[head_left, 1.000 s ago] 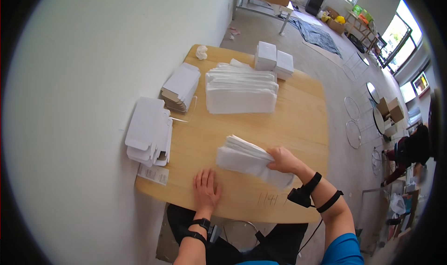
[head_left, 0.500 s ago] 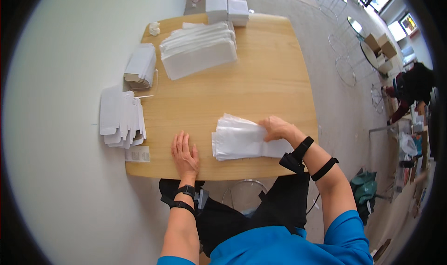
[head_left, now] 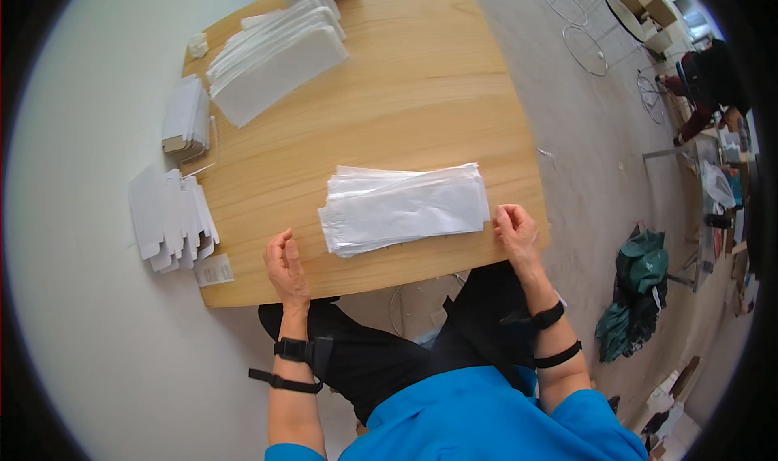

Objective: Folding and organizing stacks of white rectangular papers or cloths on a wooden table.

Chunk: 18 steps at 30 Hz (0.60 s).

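A loose stack of thin, flat white sleeves (head_left: 405, 210) lies on the wooden table in front of me, its layers slightly fanned at the left end. My right hand (head_left: 516, 232) is just beside the stack's right end, fingers loosely bent and nothing seen in them; whether the fingertips touch the sleeves is hard to tell. Over the table's near edge, left of the stack and apart from it, my left hand (head_left: 288, 270) is held with loosely curved fingers and holds nothing.
A larger fanned pile of white sleeves (head_left: 275, 72) lies at the far left. Along the left edge are folded white cartons (head_left: 170, 218), a second carton bundle (head_left: 186, 112) and a printed label sheet (head_left: 214, 271). A person (head_left: 713, 76) bends over a cluttered table at right.
My right hand has left the top of the sleeves and moved to their right end. My left hand has lifted off the tabletop. The view has shifted, and the sleeves lie more squarely stacked.
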Motion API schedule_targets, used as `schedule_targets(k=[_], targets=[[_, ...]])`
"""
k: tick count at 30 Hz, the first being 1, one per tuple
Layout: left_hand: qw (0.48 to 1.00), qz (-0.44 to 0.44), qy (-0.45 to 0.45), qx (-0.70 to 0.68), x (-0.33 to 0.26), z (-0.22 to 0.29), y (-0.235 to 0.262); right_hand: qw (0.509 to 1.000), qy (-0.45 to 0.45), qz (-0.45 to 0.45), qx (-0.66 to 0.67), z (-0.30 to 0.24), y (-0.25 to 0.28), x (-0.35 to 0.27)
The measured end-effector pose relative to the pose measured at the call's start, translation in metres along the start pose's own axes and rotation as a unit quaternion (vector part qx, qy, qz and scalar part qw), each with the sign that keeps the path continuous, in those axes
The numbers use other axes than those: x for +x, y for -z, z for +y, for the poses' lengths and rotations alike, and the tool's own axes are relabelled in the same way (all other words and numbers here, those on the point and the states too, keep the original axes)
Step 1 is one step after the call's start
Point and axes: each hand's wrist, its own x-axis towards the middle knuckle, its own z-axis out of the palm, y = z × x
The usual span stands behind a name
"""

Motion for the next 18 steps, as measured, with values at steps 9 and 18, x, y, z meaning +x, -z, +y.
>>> schedule_targets(k=[9, 18], targets=[[0.953, -0.051, 0.214, -0.208, -0.001, 0.057, -0.034, 0.968, 0.201, 0.043, -0.147, -0.059, -0.034, -0.015], [0.957, -0.079, 0.211, -0.181, -0.001, 0.063, -0.041, 0.992, 0.107, -0.013, -0.060, -0.037, -0.037, -0.003]])
